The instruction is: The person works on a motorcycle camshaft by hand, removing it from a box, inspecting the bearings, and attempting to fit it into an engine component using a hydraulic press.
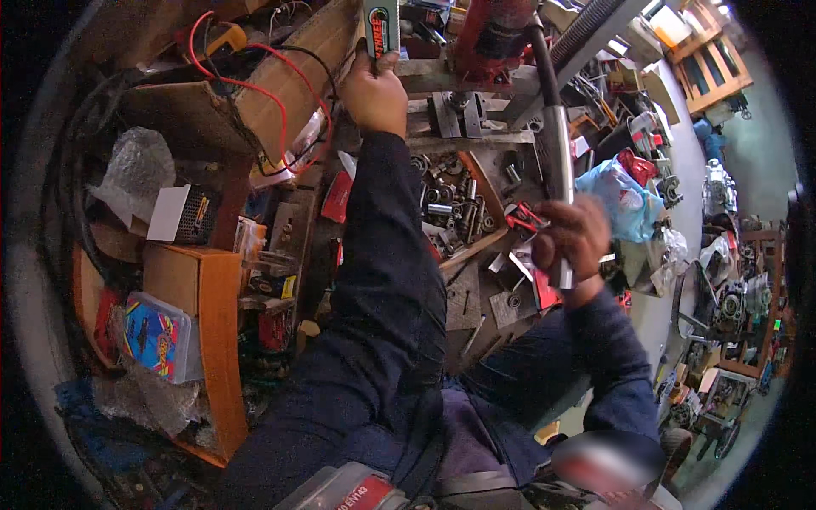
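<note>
My left hand [376, 98] reaches far forward with its fingers closed round the lower end of a grey-green upright post [382, 30] that bears a dark sticker. My right hand [576, 240], slightly blurred, is wrapped round the lower part of a silver pipe handle [557, 157]. This handle runs up to a dark rod [544, 64] beside a red hydraulic jack [495, 42]. Below the jack, metal blocks [457, 113] rest on a frame crossbar. Between my arms lies a wooden tray [480, 174] full of sockets and small metal parts.
Cardboard boxes [246, 106] with red and black cables fill the left side, above an orange wooden shelf [223, 340]. A blue plastic bag [620, 200] lies right of my right hand. More metal parts and a wooden crate [714, 64] stand farther right.
</note>
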Available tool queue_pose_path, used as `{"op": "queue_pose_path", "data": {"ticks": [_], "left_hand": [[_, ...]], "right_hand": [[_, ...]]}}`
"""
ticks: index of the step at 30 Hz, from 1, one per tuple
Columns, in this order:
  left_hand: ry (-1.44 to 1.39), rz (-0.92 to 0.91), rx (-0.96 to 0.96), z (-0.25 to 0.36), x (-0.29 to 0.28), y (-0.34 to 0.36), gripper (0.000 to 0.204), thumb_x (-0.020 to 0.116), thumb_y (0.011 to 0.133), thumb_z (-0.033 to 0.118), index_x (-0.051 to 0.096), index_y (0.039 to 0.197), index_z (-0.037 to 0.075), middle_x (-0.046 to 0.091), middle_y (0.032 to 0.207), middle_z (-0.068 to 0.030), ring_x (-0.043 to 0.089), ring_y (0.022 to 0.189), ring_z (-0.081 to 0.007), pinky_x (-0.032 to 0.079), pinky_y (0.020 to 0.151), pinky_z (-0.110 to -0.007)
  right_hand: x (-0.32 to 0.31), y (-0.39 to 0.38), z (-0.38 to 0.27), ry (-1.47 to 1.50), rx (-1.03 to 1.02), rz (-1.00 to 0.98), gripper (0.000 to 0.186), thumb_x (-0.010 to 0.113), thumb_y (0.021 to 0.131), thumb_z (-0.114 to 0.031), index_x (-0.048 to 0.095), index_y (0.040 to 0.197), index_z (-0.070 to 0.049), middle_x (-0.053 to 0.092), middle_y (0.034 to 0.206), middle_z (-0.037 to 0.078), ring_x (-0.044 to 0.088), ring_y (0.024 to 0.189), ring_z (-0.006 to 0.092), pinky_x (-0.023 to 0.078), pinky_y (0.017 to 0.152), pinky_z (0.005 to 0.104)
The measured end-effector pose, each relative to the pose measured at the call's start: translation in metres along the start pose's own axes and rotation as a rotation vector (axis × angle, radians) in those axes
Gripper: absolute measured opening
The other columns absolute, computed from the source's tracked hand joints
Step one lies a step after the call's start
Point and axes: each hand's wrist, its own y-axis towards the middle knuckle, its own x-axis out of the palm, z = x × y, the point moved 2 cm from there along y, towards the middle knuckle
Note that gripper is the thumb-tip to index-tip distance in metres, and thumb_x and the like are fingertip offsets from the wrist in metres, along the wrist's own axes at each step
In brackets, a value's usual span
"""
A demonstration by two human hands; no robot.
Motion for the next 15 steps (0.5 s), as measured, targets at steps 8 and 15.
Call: {"op": "queue_pose_path", "data": {"ticks": [8,15], "left_hand": [[-0.022,-0.041,-0.010,-0.001,0.017,-0.008,0.024,0.070,0.086,0.023,0.069,0.101,0.004,0.069,0.085,-0.0208,0.065,0.080,-0.0416,0.049,0.067,-0.047],[0.099,-0.016,-0.049,-0.016,-0.012,0.005,0.033,0.070,0.086,0.027,0.066,0.110,0.004,0.069,0.093,-0.0233,0.065,0.088,-0.0436,0.050,0.075,-0.049]], "right_hand": [[-0.222,0.108,0.087,-1.432,-0.016,0.177,0.023,0.066,0.088,-0.016,0.061,0.110,-0.019,0.067,0.087,0.007,0.063,0.062,0.0278,0.051,0.054,0.0388],[-0.025,0.066,0.032,0.070,0.315,0.956,0.017,0.061,0.096,-0.022,0.060,0.097,-0.005,0.065,0.094,0.012,0.061,0.077,0.0205,0.052,0.068,0.0402]]}}
